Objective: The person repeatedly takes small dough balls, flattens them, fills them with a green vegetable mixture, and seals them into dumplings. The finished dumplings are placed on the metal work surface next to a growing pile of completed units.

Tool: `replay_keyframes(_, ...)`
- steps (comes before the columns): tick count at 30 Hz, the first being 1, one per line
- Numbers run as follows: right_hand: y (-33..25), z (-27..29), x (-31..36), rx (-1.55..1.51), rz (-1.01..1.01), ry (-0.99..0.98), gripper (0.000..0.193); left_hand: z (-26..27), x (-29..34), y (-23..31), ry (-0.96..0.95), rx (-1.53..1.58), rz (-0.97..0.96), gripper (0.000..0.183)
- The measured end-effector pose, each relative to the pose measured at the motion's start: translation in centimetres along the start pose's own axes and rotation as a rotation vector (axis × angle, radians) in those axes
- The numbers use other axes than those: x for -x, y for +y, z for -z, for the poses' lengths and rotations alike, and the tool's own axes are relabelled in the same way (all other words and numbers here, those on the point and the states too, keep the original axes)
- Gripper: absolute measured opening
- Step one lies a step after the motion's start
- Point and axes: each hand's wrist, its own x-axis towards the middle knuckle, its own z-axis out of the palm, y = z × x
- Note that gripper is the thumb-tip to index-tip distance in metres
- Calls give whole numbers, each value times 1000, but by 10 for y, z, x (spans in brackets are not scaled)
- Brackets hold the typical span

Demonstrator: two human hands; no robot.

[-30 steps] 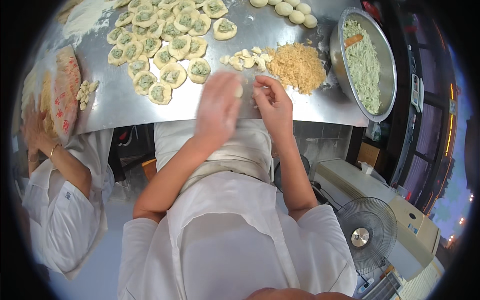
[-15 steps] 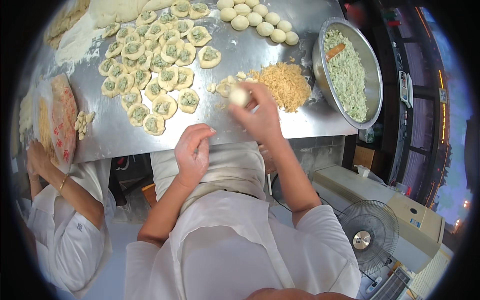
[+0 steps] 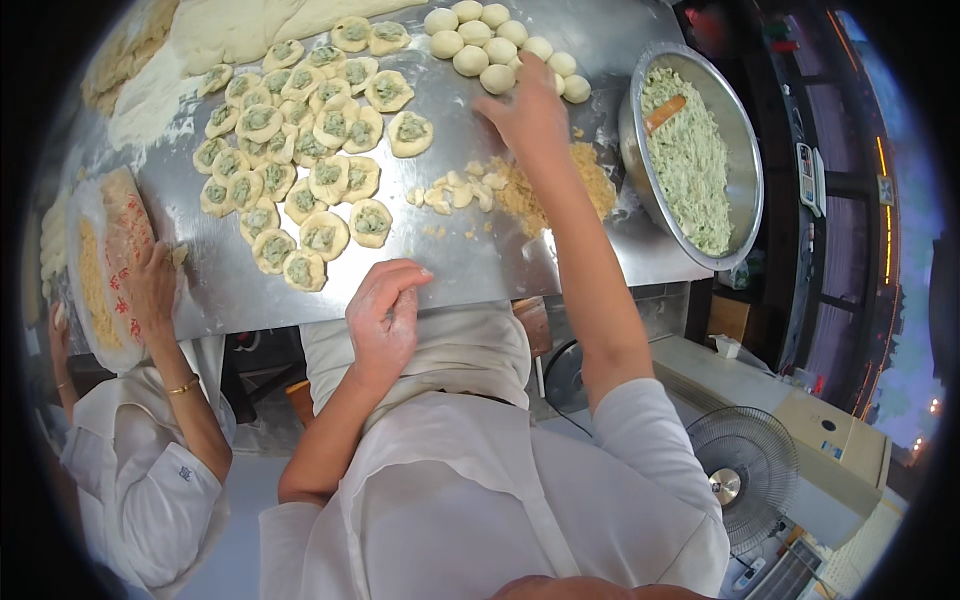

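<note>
My right hand point(image 3: 530, 112) reaches across the metal table to the near side of a cluster of smooth dough balls point(image 3: 446, 43). Its thumb stands apart from the fingers, and one dough ball point(image 3: 497, 78) sits on the table just beyond that gap. The fingertips overlap the cluster, so some contact is hidden. My left hand point(image 3: 383, 318) rests at the table's front edge, loosely closed, with nothing visible in it. Beneath my right forearm lies a crumbly tan heap point(image 3: 590, 190). Small pale dough bits point(image 3: 455, 190) are scattered beside it.
Many flattened dough rounds with green filling point(image 3: 327, 172) cover the left middle. A steel bowl point(image 3: 752, 190) of shredded green filling with a spatula handle point(image 3: 665, 113) stands at right. At left, a co-worker's hand point(image 3: 152, 285) touches a clear bag point(image 3: 125, 210). A fan point(image 3: 745, 480) stands low right.
My right hand has moved forward from the crumbly heap to the dough balls and released the ball it held. My left hand stays put. The co-worker's hand has moved onto the bag.
</note>
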Motion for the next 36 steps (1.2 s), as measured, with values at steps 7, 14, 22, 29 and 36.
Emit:
replay_keyframes(7,4,-5,29,-423,-108,-261,37,-3,-6,2,-18,75,89,15)
replay_keyframes(14,-40,-42,30,-294,64,-313,39,-6,-27,-4,-37,113,69,16)
replay_keyframes(22,-42,8,80,-1206,-228,-413,39,-4,-44,10,119,485,376,40)
replay_keyframes(29,-15,55,140,-547,118,-381,49,-29,-50,2,-390,1046,842,40)
replay_keyframes(36,65,61,139,138,-117,37,36,-53,-39,4,-434,1108,963,40)
